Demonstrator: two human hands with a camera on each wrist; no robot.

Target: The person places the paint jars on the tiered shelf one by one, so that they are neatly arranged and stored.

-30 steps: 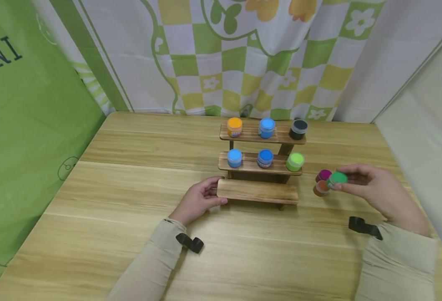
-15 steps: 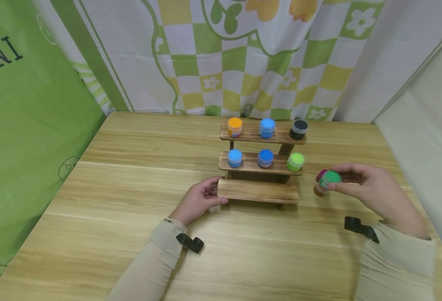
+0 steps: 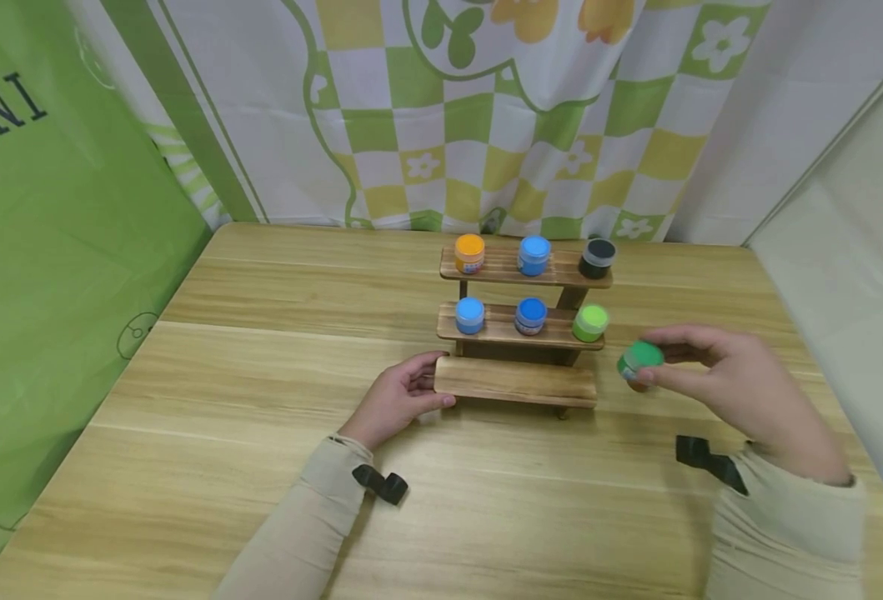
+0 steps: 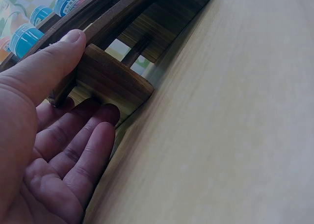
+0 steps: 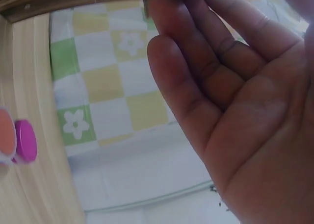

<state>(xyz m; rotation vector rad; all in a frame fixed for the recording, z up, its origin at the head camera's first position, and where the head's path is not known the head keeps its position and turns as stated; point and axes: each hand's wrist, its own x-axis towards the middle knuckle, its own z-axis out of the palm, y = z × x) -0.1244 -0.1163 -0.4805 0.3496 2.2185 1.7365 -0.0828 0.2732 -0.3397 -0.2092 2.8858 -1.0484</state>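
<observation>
The left hand grips the left end of the lowest board of a three-step wooden display stand. Its thumb lies on the board's edge in the left wrist view, with the fingers curled by the end support. Between thumb and fingers, the right hand pinches a green-lidded paint jar above the table, right of the stand. Below that jar, an orange-brown jar is mostly covered. A magenta jar beside it shows in the right wrist view but is hidden from the head view.
On the top step stand an orange jar, a light blue jar and a black jar. The middle step bears a light blue jar, a darker blue jar and a lime jar. A curtain hangs behind the table.
The right hand has moved left with the green paint jar, passing over the magenta and orange-brown jars towards the stand. The left hand has kept its place on the stand.
</observation>
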